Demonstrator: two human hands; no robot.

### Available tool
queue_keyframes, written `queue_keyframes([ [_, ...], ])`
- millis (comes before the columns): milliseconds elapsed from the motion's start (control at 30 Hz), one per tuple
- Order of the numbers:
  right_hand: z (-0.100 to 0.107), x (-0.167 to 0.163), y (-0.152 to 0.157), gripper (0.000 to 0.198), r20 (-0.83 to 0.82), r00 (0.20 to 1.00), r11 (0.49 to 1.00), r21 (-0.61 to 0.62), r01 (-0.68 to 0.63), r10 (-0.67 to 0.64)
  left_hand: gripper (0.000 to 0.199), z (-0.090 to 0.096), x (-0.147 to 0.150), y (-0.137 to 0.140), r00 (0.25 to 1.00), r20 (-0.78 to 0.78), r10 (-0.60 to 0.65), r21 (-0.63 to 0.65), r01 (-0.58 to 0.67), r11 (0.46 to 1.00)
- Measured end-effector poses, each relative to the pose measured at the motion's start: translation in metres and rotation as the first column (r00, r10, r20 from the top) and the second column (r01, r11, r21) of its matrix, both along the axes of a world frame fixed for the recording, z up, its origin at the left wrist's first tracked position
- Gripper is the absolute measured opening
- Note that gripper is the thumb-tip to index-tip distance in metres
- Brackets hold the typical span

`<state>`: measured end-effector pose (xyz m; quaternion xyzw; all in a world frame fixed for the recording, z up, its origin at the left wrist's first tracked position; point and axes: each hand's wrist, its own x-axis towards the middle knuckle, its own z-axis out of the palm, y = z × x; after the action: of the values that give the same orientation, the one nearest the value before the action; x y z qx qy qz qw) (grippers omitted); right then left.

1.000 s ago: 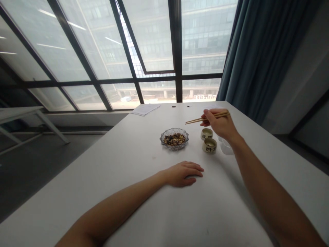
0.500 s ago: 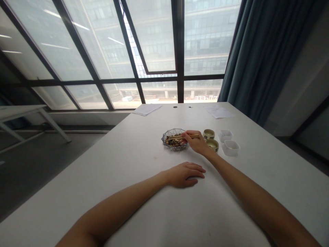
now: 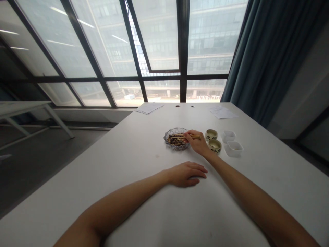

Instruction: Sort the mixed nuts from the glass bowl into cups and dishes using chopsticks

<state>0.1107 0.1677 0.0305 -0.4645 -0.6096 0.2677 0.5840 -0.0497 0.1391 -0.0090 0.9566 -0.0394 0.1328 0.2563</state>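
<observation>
My right hand point(image 3: 196, 141) grips a pair of wooden chopsticks point(image 3: 177, 136), their tips over and among the contents of a clear faceted glass bowl point(image 3: 166, 138). Mixed dark and pale pieces, like nuts or seeds point(image 3: 174, 141), fill the bowl; their exact kind is too small to tell. Nearer to me, my left hand point(image 3: 186, 174) lies palm down on the white table point(image 3: 144, 151), fingers loosely spread and holding nothing. Just right of my right hand stand two greenish ceramic cups with dark characters, a far one point(image 3: 211, 133) and a near one point(image 3: 215, 145) partly behind my wrist.
Right of the cups are two clear plastic tubs, one farther point(image 3: 228, 136) and one nearer point(image 3: 233, 148). Papers lie at the far left point(image 3: 149, 108) and far right point(image 3: 223, 112) of the table. A small dark disc point(image 3: 177, 106) sits by the far edge. Windows and a blue curtain point(image 3: 254, 68) stand beyond.
The whole view has shifted slightly, so everything sits a little farther right. My right hand still holds the chopsticks at the bowl, and my left hand rests as before.
</observation>
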Motion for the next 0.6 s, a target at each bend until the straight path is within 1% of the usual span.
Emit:
queue_keyframes([
  [167,-0.0029,-0.0017,0.0013,0.038,0.02,1.0,1.0,-0.019,-0.002,0.002,0.036,0.0004,0.0,0.0003,1.0,0.004,-0.004,-0.003,0.004,1.0],
  [600,-0.009,0.0001,0.0056,0.042,-0.071,0.996,0.998,-0.046,0.045,-0.048,0.036,0.0006,-0.0001,0.0003,1.0,-0.003,-0.004,0.004,0.004,1.0],
])
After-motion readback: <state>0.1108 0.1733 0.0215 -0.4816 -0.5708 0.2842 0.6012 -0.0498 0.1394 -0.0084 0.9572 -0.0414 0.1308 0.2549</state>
